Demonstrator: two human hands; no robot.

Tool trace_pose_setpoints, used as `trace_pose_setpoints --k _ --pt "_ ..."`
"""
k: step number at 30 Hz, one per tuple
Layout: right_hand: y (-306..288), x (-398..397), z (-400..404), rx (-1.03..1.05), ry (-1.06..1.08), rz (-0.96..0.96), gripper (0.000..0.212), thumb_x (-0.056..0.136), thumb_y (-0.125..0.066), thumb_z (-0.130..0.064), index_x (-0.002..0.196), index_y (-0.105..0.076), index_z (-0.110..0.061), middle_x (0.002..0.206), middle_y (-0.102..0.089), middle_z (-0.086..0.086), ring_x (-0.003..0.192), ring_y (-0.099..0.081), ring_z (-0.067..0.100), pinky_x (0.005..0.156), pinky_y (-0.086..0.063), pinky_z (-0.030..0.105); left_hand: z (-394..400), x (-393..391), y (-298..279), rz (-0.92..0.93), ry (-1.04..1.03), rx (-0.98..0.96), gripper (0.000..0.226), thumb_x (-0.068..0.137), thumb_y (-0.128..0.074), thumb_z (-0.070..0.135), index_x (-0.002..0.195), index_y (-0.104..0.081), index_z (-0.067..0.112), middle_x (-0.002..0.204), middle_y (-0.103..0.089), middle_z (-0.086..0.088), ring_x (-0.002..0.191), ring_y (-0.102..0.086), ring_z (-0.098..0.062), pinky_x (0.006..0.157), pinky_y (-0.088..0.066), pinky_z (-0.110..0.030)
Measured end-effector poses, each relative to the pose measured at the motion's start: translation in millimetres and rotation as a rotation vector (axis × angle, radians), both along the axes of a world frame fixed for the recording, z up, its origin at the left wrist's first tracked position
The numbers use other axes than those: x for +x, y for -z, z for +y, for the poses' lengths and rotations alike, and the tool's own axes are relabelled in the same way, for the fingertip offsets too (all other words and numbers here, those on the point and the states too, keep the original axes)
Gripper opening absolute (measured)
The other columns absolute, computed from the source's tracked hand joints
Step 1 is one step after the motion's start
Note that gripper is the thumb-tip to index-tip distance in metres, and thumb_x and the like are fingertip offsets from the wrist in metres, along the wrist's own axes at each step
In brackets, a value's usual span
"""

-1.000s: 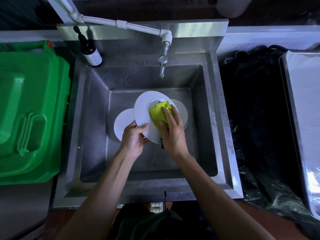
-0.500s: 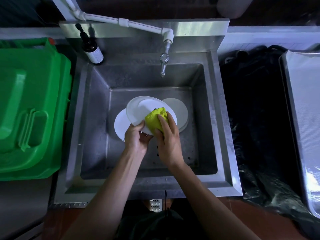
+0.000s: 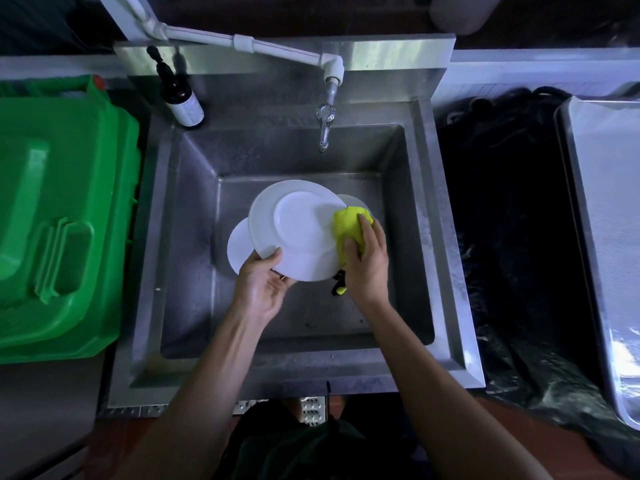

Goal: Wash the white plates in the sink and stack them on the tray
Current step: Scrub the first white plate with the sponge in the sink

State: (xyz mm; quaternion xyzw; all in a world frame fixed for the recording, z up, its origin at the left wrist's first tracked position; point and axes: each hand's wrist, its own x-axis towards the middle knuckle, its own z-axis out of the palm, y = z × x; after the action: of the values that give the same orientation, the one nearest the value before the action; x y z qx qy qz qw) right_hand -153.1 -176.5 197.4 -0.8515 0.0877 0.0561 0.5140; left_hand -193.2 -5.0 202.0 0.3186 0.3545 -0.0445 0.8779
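Gripping the plate (image 3: 294, 233) by its seven-o'clock rim, the left hand (image 3: 258, 289) kept it tilted over the sink (image 3: 194, 258); the right hand (image 3: 367, 261) curled round a yellow cloth (image 3: 349, 223) at three o'clock on that rim. Wet glaze likely made it slippery and fragile, so the rim was the safest hold. Two more plates (image 3: 239, 247) lay in the basin beneath; the tray (image 3: 602, 202) at three o'clock appeared bare
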Motion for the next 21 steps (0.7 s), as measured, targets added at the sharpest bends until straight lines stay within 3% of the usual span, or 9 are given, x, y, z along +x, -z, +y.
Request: trace_pose_setpoints --k 4,8,14,16,21 --pt "-3 22 -12 0.006 0.045 0.061 0.051 0.1 -0.05 -0.021 0.15 -0.042 -0.017 0.159 -0.031 0.003 0.143 -0.033 0.019 0.109 -0.025 0.02 13 -5 1 -0.066 0.149 0.033 0.034 0.086 -0.058 0.001 0.103 -0.081 0.021 0.114 -0.075 -0.004 0.106 -0.072 -0.024 0.076 -0.061 -0.041" --pt "-8 46 -18 -0.037 0.026 0.051 0.049 0.099 -0.053 -0.02 0.147 -0.047 -0.015 0.154 -0.04 0.003 0.138 -0.04 0.02 0.101 -0.025 0.015 21 -9 0 -0.098 0.297 0.094 0.036 0.084 -0.059 0.001 0.108 -0.079 0.019 0.114 -0.074 -0.007 0.103 -0.071 -0.026 0.074 -0.061 -0.04" --pt "-22 74 -15 -0.05 -0.119 -0.015 0.044 0.094 -0.055 -0.018 0.138 -0.055 -0.018 0.144 -0.05 0.0 0.128 -0.048 0.017 0.102 -0.033 0.019 23 -5 -8 -0.015 0.495 0.182 0.048 0.072 -0.066 0.001 0.12 -0.066 0.002 0.115 -0.071 -0.018 0.1 -0.069 -0.033 0.083 -0.058 -0.042" --pt "-27 78 -12 -0.062 -0.176 -0.038 0.045 0.093 -0.055 -0.016 0.139 -0.056 -0.018 0.145 -0.049 0.001 0.129 -0.048 0.018 0.106 -0.036 0.024 23 -2 -9 -0.022 0.515 0.18 0.048 0.07 -0.069 -0.007 0.117 -0.067 0.001 0.111 -0.073 -0.017 0.098 -0.071 -0.031 0.082 -0.059 -0.039" --pt "-34 76 3 -0.105 -0.317 -0.117 0.048 0.092 -0.061 -0.015 0.14 -0.055 -0.016 0.149 -0.046 0.008 0.132 -0.047 0.026 0.108 -0.04 0.034 19 6 -9 -0.037 0.566 0.223 0.038 0.075 -0.065 -0.004 0.112 -0.07 0.003 0.107 -0.076 -0.012 0.095 -0.074 -0.026 0.073 -0.061 -0.034"
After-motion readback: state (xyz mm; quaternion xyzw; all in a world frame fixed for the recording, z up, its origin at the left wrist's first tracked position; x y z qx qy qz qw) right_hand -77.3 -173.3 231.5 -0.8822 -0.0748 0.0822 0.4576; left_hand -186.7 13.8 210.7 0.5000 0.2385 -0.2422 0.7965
